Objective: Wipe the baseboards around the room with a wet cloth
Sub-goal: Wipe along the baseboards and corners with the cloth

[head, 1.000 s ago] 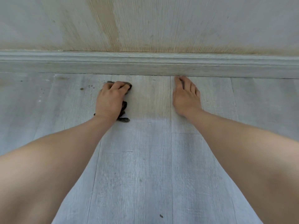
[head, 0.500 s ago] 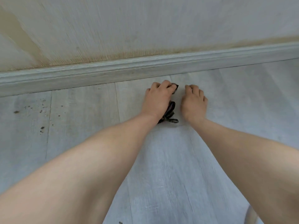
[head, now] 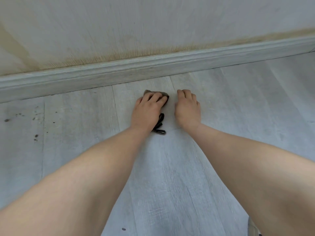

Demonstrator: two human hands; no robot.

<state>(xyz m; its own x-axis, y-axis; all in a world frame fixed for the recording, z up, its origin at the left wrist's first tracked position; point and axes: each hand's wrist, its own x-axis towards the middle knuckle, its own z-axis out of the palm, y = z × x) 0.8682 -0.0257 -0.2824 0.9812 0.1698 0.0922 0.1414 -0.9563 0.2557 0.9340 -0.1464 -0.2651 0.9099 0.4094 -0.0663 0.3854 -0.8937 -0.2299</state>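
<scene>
Both our arms were bare and reached straight out in front of us, down toward the floor. Our left hand (head: 148, 111) lay palm down with its fingers (head: 154, 97) curled over a dark cloth (head: 164, 94), pressing on it. Our right hand (head: 186, 108) sat just beside it, palm down and flat, fingers bent a little, holding nothing. The two hands did not touch.
</scene>
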